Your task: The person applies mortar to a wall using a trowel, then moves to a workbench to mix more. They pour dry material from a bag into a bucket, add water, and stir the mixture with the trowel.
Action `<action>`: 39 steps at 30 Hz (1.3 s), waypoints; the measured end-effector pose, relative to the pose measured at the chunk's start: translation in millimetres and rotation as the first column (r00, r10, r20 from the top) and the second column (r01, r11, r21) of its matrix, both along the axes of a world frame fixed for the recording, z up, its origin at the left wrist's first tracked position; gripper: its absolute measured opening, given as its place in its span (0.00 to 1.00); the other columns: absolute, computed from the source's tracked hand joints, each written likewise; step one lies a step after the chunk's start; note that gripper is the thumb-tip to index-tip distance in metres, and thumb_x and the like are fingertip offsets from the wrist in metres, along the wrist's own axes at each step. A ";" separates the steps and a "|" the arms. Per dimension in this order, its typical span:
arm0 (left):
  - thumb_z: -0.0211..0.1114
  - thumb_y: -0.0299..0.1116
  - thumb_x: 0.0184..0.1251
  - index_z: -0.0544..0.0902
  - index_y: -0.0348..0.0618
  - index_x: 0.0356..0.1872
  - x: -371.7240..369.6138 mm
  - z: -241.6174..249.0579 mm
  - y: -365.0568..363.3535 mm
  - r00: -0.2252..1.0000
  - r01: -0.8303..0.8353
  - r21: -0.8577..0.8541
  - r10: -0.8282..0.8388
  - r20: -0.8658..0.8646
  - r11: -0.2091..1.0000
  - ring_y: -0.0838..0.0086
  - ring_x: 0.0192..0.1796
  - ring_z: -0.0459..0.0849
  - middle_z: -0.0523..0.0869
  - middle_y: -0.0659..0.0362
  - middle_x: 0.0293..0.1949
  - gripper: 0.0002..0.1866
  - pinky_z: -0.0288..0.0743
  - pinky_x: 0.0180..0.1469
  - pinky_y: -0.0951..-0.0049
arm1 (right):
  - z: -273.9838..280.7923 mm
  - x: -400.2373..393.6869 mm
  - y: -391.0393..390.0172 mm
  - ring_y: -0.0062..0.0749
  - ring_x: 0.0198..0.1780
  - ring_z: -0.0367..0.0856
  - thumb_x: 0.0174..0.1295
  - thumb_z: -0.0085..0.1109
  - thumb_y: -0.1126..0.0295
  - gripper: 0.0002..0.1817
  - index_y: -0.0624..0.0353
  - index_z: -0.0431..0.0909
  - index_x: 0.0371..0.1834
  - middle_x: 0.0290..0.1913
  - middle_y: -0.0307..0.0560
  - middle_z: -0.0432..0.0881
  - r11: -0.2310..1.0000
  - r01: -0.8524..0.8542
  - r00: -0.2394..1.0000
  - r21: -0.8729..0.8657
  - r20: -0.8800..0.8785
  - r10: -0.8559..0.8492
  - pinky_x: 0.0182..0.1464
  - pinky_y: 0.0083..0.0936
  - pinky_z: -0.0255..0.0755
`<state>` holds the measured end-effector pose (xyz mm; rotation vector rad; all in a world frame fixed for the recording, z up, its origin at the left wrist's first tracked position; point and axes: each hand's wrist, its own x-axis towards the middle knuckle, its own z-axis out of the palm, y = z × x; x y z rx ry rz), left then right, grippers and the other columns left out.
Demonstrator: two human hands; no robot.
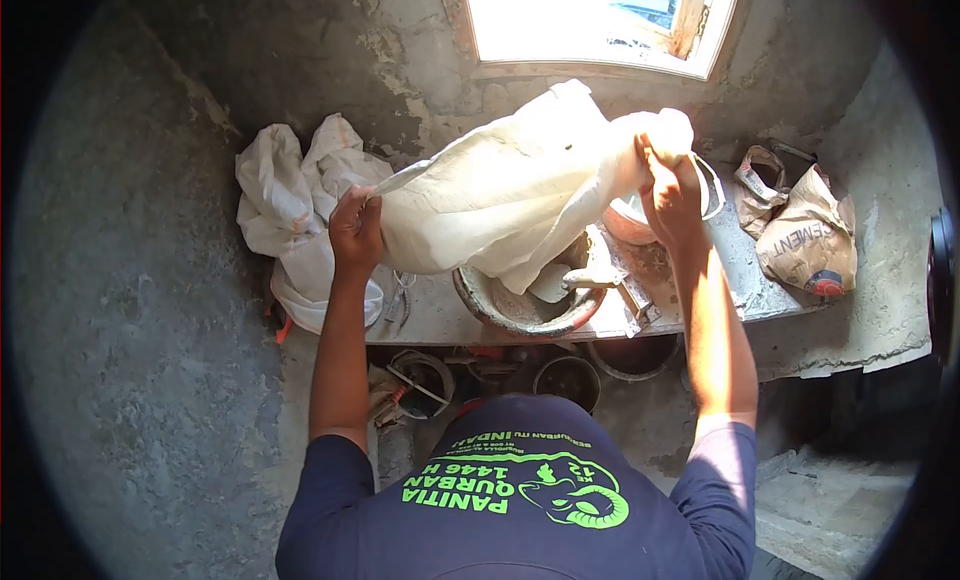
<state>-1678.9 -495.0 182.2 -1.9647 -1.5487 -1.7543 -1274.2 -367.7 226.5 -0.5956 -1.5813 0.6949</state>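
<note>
A whitish woven sack (500,185) is stretched out between my hands, above the concrete ledge. My left hand (356,230) is closed on its left edge. At its bunched right end, my right hand (670,190) grips the fabric with the fingers up. Below the sack stands a wide bucket (520,325) with a grey-coated inside, partly hidden by the hanging cloth. A trowel (560,280) rests in it, handle toward the right rim. Behind my right hand is another bucket (630,220) with a pale handle, mostly covered.
A torn paper cement bag (812,235) lies at the right of the ledge (440,315). White sacks (285,195) are heaped at the left. Several buckets (568,380) stand beneath the ledge. A bright window (590,20) opens in the rough wall.
</note>
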 end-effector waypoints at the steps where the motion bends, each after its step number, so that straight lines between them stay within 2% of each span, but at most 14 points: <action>1: 0.63 0.29 0.76 0.82 0.37 0.42 0.7 9.3 3.4 1.000 0.009 0.002 -0.009 -0.005 1.000 0.83 0.31 0.69 0.76 0.64 0.29 0.06 0.63 0.34 0.78 | -5.2 8.0 -5.0 0.24 0.50 0.83 0.74 0.55 0.73 0.09 0.65 0.79 0.52 0.49 0.43 0.84 0.992 -0.014 0.999 -0.127 0.045 0.020 0.54 0.22 0.76; 2: 0.63 0.28 0.75 0.83 0.37 0.41 1.2 17.0 7.3 0.999 0.013 -0.062 -0.015 -0.038 0.998 0.82 0.30 0.69 0.76 0.64 0.28 0.05 0.64 0.34 0.78 | -13.0 4.5 -7.6 0.25 0.53 0.84 0.73 0.57 0.74 0.09 0.64 0.78 0.53 0.51 0.43 0.83 0.814 -0.431 0.831 -0.389 -0.524 0.189 0.57 0.23 0.78; 3: 0.63 0.28 0.75 0.83 0.37 0.40 3.1 21.5 10.2 0.997 0.015 -0.131 -0.024 -0.068 0.991 0.81 0.29 0.70 0.77 0.63 0.27 0.05 0.64 0.33 0.77 | -23.9 6.2 -8.5 0.26 0.53 0.84 0.73 0.58 0.75 0.09 0.63 0.79 0.53 0.52 0.44 0.84 0.781 -0.424 0.824 -0.459 -0.553 0.122 0.59 0.25 0.79; 5: 0.63 0.28 0.75 0.83 0.37 0.40 7.5 25.7 19.4 0.994 0.050 -0.139 -0.063 -0.091 0.989 0.79 0.28 0.72 0.78 0.62 0.27 0.05 0.65 0.32 0.76 | -44.8 6.8 -14.2 0.30 0.56 0.84 0.71 0.61 0.77 0.11 0.61 0.79 0.55 0.54 0.45 0.84 0.735 -0.371 0.827 -0.568 -0.562 -0.017 0.61 0.30 0.80; 13: 0.65 0.25 0.72 0.84 0.36 0.41 43.6 47.1 48.6 0.929 0.226 -0.144 -0.258 -0.266 0.963 0.66 0.29 0.82 0.81 0.55 0.29 0.03 0.73 0.32 0.68 | -112.1 28.8 -37.1 0.36 0.62 0.82 0.70 0.62 0.77 0.21 0.59 0.73 0.66 0.60 0.48 0.81 0.666 -0.359 0.818 -0.653 -0.564 -0.112 0.66 0.36 0.77; 20: 0.67 0.23 0.69 0.85 0.37 0.44 83.0 57.3 76.7 0.825 0.313 -0.262 -0.398 -0.400 0.913 0.63 0.29 0.82 0.82 0.54 0.31 0.06 0.75 0.33 0.66 | -131.5 46.1 -42.8 0.32 0.57 0.86 0.68 0.65 0.78 0.15 0.62 0.81 0.57 0.55 0.48 0.86 0.628 -0.257 0.918 -0.734 -0.388 -0.078 0.62 0.31 0.79; 24: 0.69 0.23 0.67 0.85 0.39 0.45 99.8 56.3 86.3 0.774 0.335 -0.300 -0.442 -0.454 0.893 0.58 0.30 0.83 0.81 0.54 0.30 0.08 0.76 0.33 0.62 | -194.1 59.2 -26.4 0.25 0.52 0.86 0.64 0.67 0.83 0.11 0.62 0.85 0.49 0.49 0.42 0.88 0.798 -0.311 0.909 -0.516 -0.406 0.092 0.56 0.24 0.80; 26: 0.70 0.26 0.67 0.86 0.42 0.45 104.0 58.0 88.1 0.744 0.294 -0.306 -0.417 -0.522 0.906 0.59 0.29 0.83 0.80 0.54 0.29 0.08 0.75 0.32 0.61 | -201.8 60.4 -25.0 0.31 0.57 0.85 0.68 0.61 0.84 0.15 0.63 0.80 0.56 0.56 0.47 0.85 0.822 -0.224 0.957 -0.524 -0.278 0.083 0.65 0.28 0.78; 28: 0.70 0.28 0.67 0.87 0.44 0.45 111.0 73.8 86.9 0.735 0.275 -0.283 -0.390 -0.555 0.919 0.60 0.29 0.83 0.80 0.55 0.29 0.07 0.75 0.31 0.61 | -184.7 53.0 -36.0 0.30 0.57 0.84 0.69 0.60 0.85 0.15 0.63 0.80 0.56 0.56 0.47 0.84 0.743 -0.521 0.742 -0.420 -0.653 0.151 0.66 0.27 0.78; 30: 0.70 0.30 0.68 0.87 0.46 0.45 119.5 92.5 85.3 0.724 0.256 -0.260 -0.363 -0.586 0.931 0.61 0.28 0.83 0.80 0.56 0.29 0.07 0.75 0.31 0.62 | -161.6 45.6 -46.1 0.28 0.55 0.84 0.69 0.59 0.85 0.11 0.62 0.81 0.51 0.53 0.45 0.84 0.754 -0.482 0.784 -0.446 -0.603 0.144 0.65 0.28 0.78; 32: 0.70 0.33 0.68 0.88 0.49 0.43 129.0 104.8 84.5 0.639 0.256 -0.231 -0.344 -0.688 0.939 0.64 0.27 0.83 0.80 0.58 0.28 0.05 0.75 0.29 0.63 | -147.7 39.4 -50.6 0.27 0.53 0.85 0.61 0.71 0.83 0.20 0.60 0.81 0.57 0.53 0.43 0.86 0.646 -0.324 0.872 -0.691 -0.483 -0.080 0.61 0.26 0.81; 36: 0.71 0.36 0.67 0.90 0.51 0.42 129.9 117.5 84.7 0.718 0.243 -0.137 -0.273 -0.640 0.960 0.65 0.26 0.83 0.80 0.60 0.26 0.06 0.76 0.29 0.62 | -168.2 39.8 -32.9 0.25 0.50 0.85 0.61 0.71 0.82 0.14 0.61 0.83 0.50 0.50 0.42 0.86 0.770 -0.192 0.895 -0.608 -0.431 -0.117 0.60 0.26 0.80; 38: 0.72 0.37 0.66 0.90 0.52 0.43 130.8 113.8 85.6 0.717 0.252 -0.132 -0.277 -0.640 0.959 0.66 0.26 0.83 0.81 0.61 0.26 0.07 0.76 0.29 0.62 | -161.4 40.1 -38.0 0.22 0.45 0.84 0.62 0.70 0.83 0.08 0.61 0.82 0.41 0.42 0.39 0.85 0.883 -0.084 0.970 -0.462 -0.240 -0.034 0.58 0.25 0.80; 39: 0.72 0.36 0.66 0.90 0.52 0.43 130.0 111.0 83.2 0.701 0.229 -0.161 -0.277 -0.657 0.960 0.66 0.26 0.83 0.81 0.61 0.27 0.07 0.76 0.29 0.63 | -122.2 30.7 -55.5 0.19 0.40 0.81 0.62 0.68 0.84 0.07 0.61 0.80 0.34 0.36 0.36 0.82 0.886 0.123 0.980 -0.448 -0.086 -0.180 0.53 0.21 0.78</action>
